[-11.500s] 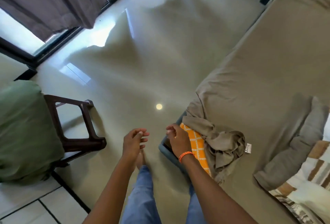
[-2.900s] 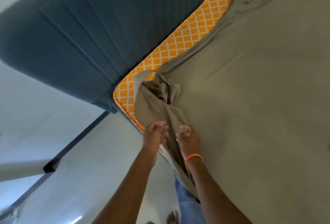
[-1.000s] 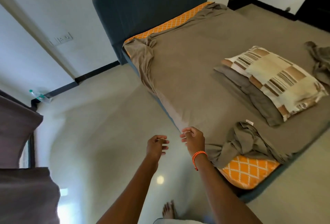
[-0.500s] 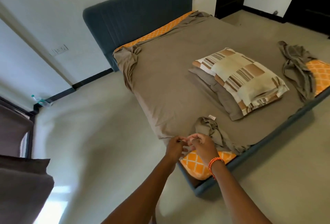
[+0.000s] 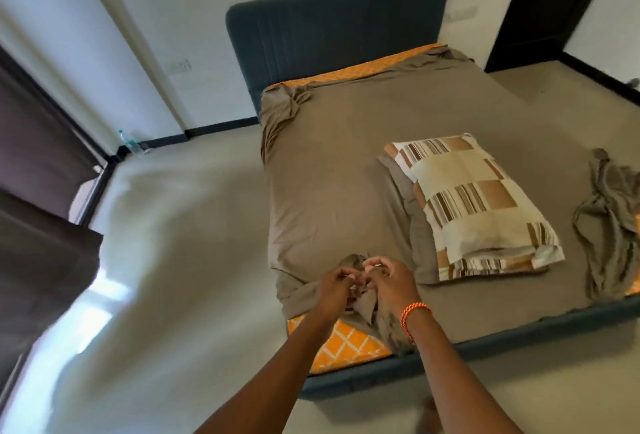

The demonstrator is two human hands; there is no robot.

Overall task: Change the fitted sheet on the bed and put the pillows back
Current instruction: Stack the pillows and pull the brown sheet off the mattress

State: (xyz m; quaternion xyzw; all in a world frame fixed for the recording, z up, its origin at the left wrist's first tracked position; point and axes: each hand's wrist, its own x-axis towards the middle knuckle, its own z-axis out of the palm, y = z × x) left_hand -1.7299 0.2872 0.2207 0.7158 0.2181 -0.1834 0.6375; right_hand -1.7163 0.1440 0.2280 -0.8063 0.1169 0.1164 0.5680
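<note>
Left hand [image 5: 337, 286]: grips the bunched corner of the fitted sheet [image 5: 346, 198].
Right hand [image 5: 389, 283]: grips the same bunch.
Fitted sheet: loose over the orange mattress [image 5: 341, 347].
Pillows [image 5: 474, 205]: stacked mid-bed.

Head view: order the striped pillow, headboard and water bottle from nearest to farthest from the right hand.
From the right hand:
1. Striped pillow, on the bed just to its right.
2. Headboard, at the bed's far end.
3. Water bottle, on the floor in the far left corner.
</note>
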